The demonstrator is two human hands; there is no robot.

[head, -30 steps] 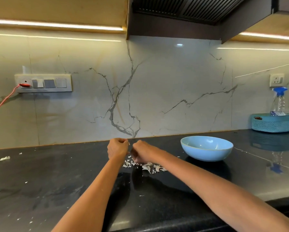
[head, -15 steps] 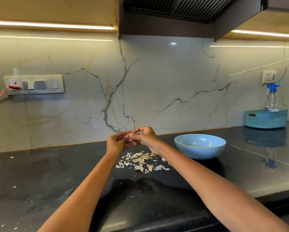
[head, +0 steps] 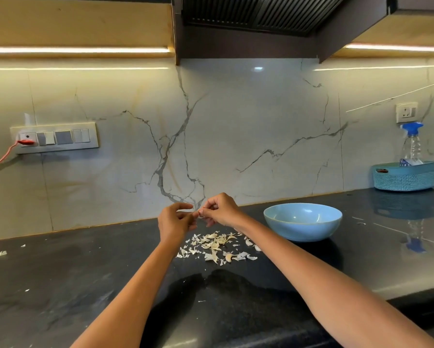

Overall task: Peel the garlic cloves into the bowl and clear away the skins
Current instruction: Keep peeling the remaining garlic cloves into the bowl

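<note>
Head view: both hands' fingers (head: 212, 212) still pinch a garlic clove (head: 200, 214), unchanged.

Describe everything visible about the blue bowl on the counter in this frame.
The blue bowl is a round, light blue, glossy dish, ceramic by its look, with a thin rim and smooth curved walls. It stands upright on the dark countertop, to the right of the garlic skins and clear of them. Neither hand touches it; the right hand is nearest, off to its left. The visible part of the inside shows only highlights; its bottom is hidden by the near wall.
</note>
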